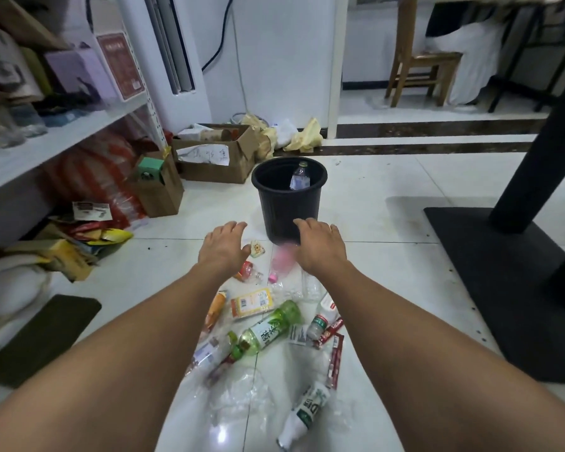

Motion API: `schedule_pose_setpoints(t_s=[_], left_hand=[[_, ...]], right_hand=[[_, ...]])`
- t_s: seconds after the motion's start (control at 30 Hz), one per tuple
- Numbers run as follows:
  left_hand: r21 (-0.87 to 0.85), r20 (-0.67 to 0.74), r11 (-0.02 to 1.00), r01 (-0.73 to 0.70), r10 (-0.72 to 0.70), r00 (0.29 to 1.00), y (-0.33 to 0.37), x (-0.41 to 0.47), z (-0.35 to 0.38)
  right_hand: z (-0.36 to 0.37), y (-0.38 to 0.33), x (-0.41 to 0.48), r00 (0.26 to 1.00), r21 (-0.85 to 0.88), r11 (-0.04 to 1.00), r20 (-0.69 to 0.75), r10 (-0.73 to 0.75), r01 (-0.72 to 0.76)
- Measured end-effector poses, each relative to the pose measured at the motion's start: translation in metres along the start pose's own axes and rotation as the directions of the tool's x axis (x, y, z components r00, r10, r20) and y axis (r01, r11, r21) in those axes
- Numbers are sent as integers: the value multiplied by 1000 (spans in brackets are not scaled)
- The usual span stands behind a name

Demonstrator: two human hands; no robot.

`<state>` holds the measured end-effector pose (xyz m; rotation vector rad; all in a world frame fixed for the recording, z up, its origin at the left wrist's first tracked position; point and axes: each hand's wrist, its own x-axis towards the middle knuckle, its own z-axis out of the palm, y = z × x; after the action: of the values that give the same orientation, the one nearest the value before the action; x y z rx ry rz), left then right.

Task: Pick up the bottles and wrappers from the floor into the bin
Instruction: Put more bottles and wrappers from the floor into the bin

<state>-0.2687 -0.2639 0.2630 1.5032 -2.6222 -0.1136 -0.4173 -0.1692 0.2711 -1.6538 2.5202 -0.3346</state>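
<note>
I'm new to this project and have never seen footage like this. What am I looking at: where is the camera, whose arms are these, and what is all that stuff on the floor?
There is no machine here. The single picture comes from a wide-angle camera worn on a person's head, looking forward and down, so the two bare arms are the wearer's own. The left hand and the right hand reach forward with fingers relaxed; neither holds anything. Ahead of them stands a black bin with one clear bottle already inside. On the white tiled floor between the arms lies litter: a green bottle, a white-labelled bottle nearest the camera, a yellow packet, red wrappers and crumpled clear plastic.
</note>
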Motion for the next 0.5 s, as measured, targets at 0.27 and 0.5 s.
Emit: schedule_pose_setpoints(t_s=[0.27,0.5], left_hand=[[-2,36,1000,6,-6,999,-30,-9,29],[-41,95,998,-48,51,994,-39,-13,95]], right_hand=[[41,-14,-5,1000,-28,999,6,-28,28],[96,-5,-17,1000,-30,1000,-13,5,-5]])
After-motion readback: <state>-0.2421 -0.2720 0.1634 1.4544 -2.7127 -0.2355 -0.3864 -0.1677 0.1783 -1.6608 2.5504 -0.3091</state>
